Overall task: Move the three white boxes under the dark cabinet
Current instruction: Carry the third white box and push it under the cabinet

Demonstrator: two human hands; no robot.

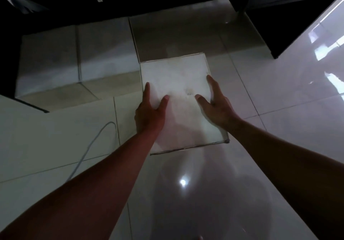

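A white box (178, 79) lies flat on the glossy tiled floor, its far edge pointing at the dark cabinet (149, 5). My left hand (149, 113) presses its left side with the thumb on top. My right hand (216, 105) holds the right side the same way. Two more white boxes stand side by side to the left, one (50, 53) at the far left and one (108, 49) beside it, their far ends in the cabinet's shadow. I cannot tell whether the held box is lifted off the floor.
A pale cable (89, 146) curves across the floor tiles at the left. A dark cabinet side (279, 35) stands at the right, with bright reflections on the floor beyond. Shadowed floor (176, 36) lies between the held box and the cabinet.
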